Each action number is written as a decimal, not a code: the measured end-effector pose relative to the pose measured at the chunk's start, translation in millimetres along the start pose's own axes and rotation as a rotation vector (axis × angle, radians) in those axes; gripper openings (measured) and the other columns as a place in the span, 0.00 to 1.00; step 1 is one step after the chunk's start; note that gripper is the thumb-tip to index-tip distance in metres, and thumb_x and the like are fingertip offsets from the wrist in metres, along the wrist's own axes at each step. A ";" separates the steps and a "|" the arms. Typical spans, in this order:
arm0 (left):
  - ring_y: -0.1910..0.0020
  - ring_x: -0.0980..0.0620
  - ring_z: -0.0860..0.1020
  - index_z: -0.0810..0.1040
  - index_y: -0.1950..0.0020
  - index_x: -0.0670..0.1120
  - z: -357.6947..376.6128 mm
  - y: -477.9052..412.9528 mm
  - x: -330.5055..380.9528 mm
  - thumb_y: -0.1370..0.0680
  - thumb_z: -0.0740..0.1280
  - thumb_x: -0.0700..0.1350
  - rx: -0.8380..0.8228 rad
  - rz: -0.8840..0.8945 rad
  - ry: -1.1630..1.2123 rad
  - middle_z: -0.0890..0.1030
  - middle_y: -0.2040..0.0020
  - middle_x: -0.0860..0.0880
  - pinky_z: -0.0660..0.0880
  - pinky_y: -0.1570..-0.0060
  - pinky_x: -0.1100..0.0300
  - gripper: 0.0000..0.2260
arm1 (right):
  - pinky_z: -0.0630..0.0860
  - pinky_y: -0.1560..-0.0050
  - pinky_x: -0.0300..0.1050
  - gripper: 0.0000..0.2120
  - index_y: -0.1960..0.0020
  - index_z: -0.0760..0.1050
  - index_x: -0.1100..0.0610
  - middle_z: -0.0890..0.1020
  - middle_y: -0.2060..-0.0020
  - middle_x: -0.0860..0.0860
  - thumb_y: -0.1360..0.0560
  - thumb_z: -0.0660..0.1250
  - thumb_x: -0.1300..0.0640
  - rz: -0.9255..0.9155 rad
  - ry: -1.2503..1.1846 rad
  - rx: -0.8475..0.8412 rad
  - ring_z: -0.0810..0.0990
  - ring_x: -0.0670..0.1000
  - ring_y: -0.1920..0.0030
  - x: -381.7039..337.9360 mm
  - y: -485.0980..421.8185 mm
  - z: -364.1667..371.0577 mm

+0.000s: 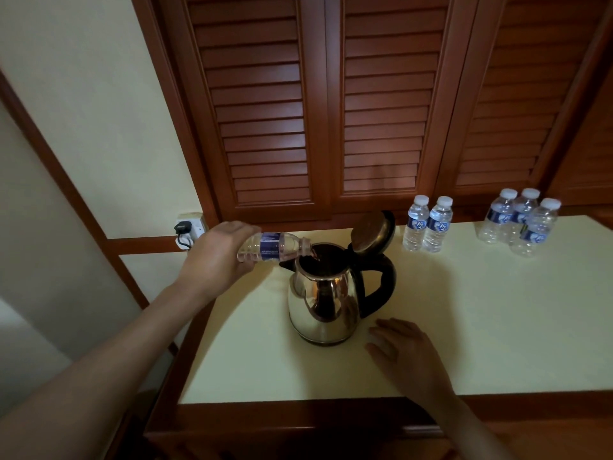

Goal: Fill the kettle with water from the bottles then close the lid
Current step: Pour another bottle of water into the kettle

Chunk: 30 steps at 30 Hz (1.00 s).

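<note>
A steel kettle [323,300] with a black handle stands on the cream table top [481,327], its lid [373,235] hinged up and open. My left hand [217,257] grips a small clear water bottle [273,246] lying nearly level, its uncapped mouth over the kettle's opening. My right hand [403,353] rests flat on the table just right of the kettle's base, fingers apart and holding nothing.
Two capped bottles [426,224] stand behind the kettle at the right, and three more [520,222] cluster further right. Brown louvred doors [331,104] rise behind the table. A wall socket with a black plug [189,227] sits at the left.
</note>
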<state>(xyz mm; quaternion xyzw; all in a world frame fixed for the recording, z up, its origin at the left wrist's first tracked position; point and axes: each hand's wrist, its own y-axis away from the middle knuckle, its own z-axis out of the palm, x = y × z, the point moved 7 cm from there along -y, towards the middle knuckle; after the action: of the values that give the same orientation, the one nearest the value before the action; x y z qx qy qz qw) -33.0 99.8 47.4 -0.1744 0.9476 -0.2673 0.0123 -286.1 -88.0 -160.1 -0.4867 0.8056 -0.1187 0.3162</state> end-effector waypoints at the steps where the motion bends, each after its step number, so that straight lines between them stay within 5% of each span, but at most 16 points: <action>1: 0.44 0.43 0.80 0.80 0.35 0.44 -0.1 -0.6 0.2 0.33 0.80 0.39 0.001 0.003 -0.003 0.83 0.42 0.46 0.76 0.47 0.52 0.27 | 0.77 0.42 0.48 0.16 0.45 0.83 0.48 0.83 0.44 0.47 0.27 0.65 0.42 0.005 0.006 -0.007 0.78 0.51 0.41 1.0 0.2 1.3; 30: 0.47 0.39 0.80 0.81 0.40 0.41 -30.9 -30.1 26.2 0.34 0.78 0.34 0.027 0.205 -0.213 0.83 0.48 0.42 0.77 0.57 0.52 0.22 | 0.77 0.41 0.49 0.15 0.45 0.83 0.49 0.83 0.43 0.48 0.26 0.65 0.43 -0.006 0.009 -0.031 0.79 0.52 0.42 -1.0 -0.3 0.8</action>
<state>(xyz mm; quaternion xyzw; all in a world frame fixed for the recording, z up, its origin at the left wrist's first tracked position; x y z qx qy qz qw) -51.5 82.6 91.1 -0.1039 0.9501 -0.2573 0.1426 -285.1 -87.1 -160.1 -0.4932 0.8074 -0.1094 0.3047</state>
